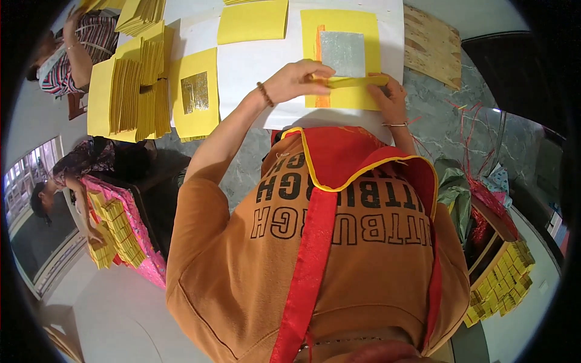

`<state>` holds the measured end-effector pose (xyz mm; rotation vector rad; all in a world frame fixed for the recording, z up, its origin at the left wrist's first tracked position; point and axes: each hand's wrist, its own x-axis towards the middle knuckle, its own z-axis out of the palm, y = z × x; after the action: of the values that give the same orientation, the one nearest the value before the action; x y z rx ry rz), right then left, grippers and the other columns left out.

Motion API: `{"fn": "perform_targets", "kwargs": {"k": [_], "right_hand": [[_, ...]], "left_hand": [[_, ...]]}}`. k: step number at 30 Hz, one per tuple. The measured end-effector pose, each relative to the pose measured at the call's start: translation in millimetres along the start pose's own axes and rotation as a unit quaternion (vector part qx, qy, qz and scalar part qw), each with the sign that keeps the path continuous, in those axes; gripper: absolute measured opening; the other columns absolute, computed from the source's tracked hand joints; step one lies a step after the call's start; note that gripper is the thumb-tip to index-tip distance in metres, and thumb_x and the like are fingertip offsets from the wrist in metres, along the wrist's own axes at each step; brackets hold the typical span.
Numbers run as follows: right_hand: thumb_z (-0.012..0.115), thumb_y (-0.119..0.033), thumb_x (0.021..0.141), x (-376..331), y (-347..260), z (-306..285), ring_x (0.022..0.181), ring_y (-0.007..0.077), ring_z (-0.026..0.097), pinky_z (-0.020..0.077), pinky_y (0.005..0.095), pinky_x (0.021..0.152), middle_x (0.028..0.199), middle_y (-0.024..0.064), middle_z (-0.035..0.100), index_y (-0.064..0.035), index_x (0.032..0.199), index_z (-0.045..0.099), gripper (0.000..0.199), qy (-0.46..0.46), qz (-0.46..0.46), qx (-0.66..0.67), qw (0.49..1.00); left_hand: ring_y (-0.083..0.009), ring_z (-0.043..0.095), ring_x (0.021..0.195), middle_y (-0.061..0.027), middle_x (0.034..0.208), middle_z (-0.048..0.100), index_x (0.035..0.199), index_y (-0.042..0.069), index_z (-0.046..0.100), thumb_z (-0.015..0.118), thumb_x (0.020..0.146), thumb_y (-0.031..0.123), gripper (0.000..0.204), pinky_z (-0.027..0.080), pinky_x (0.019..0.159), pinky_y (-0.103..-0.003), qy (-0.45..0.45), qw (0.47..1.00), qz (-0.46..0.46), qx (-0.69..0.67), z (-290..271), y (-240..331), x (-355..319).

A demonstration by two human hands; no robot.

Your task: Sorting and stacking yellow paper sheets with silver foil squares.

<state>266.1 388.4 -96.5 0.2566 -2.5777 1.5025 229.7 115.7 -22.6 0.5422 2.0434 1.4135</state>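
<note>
A yellow paper sheet (372, 36) lies on the white table top, with a silver square (343, 51) and an orange strip (322, 101) on it. Over its near part, a narrow band of yellow paper (351, 83) runs between my two hands. I cannot tell whether this band is a fold of the sheet or a separate piece. My left hand (298, 81) comes in from the left, its fingers closed at the band's left end. At the right end, my right hand (390, 100) pinches the band between thumb and fingers.
Left of my hands lie a yellow sheet with a metallic square (195, 92) and fanned stacks of yellow paper (124, 91). More yellow sheets (253, 23) lie at the far edge. A wooden board (431, 45) is at right. Two people work at left, one beside a pink-covered table (148, 254).
</note>
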Motion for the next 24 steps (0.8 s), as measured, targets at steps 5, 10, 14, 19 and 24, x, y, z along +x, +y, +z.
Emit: {"fn": "perform_targets", "kwargs": {"k": [5, 10, 14, 19, 24], "right_hand": [[0.067, -0.025, 0.075, -6, 20, 4, 0.1, 0.0164, 0.055, 0.0319, 0.0372, 0.091, 0.103, 0.0031, 0.063, -0.0135, 0.098, 0.064, 0.025, -0.018, 0.098, 0.066, 0.993], [0.067, -0.023, 0.074, 2, 3, 5, 0.108, 0.0205, 0.052, 0.036, 0.0416, 0.09, 0.105, 0.0077, 0.062, -0.0136, 0.098, 0.064, 0.026, 0.027, -0.004, 0.176, 0.984], [0.068, -0.022, 0.071, 4, -37, -20, 0.111, 0.0238, 0.051, 0.0327, 0.0379, 0.093, 0.11, 0.0057, 0.061, -0.0142, 0.095, 0.064, 0.026, 0.031, -0.161, -0.138, 0.977], [0.065, -0.017, 0.071, -4, -28, -26, 0.103, 0.023, 0.056, 0.0366, 0.0361, 0.089, 0.102, 0.0035, 0.063, -0.0137, 0.09, 0.066, 0.02, -0.157, -0.142, -0.087, 0.973], [0.061, -0.016, 0.081, 2, -40, -14, 0.081, 0.0174, 0.061, 0.0463, 0.0301, 0.07, 0.091, 0.0074, 0.065, -0.0062, 0.091, 0.065, 0.014, -0.128, 0.139, 0.098, 0.977]], "left_hand": [[-0.0305, 0.042, 0.115, -0.0131, 0.125, 0.049, 0.118, 0.008, 0.056, 0.067, 0.075, 0.02, 0.046, 0.039, 0.095, -0.035, 0.117, 0.921, 0.172, 0.328, 1, -24, -6], [-0.0299, 0.049, 0.106, -0.012, 0.118, 0.054, 0.115, 0.012, 0.058, 0.056, 0.066, -0.005, 0.052, 0.042, 0.091, -0.036, 0.192, 0.874, 0.202, 0.399, 11, -29, -5], [-0.0278, 0.054, 0.095, -0.0094, 0.11, 0.058, 0.11, 0.013, 0.06, 0.054, 0.069, -0.005, 0.046, 0.044, 0.086, -0.036, 0.177, 0.84, 0.277, 0.431, 8, -11, -19], [-0.0269, 0.056, 0.09, -0.0105, 0.096, 0.061, 0.108, 0.013, 0.06, 0.055, 0.078, 0.005, 0.031, 0.045, 0.074, -0.036, 0.145, 0.887, 0.266, 0.349, 21, -12, -33], [-0.0328, 0.056, 0.068, -0.0173, 0.072, 0.058, 0.095, 0.004, 0.058, 0.049, 0.09, 0.023, 0.021, 0.045, 0.06, -0.04, 0.234, 0.946, 0.042, 0.221, 23, -4, -14]]}}
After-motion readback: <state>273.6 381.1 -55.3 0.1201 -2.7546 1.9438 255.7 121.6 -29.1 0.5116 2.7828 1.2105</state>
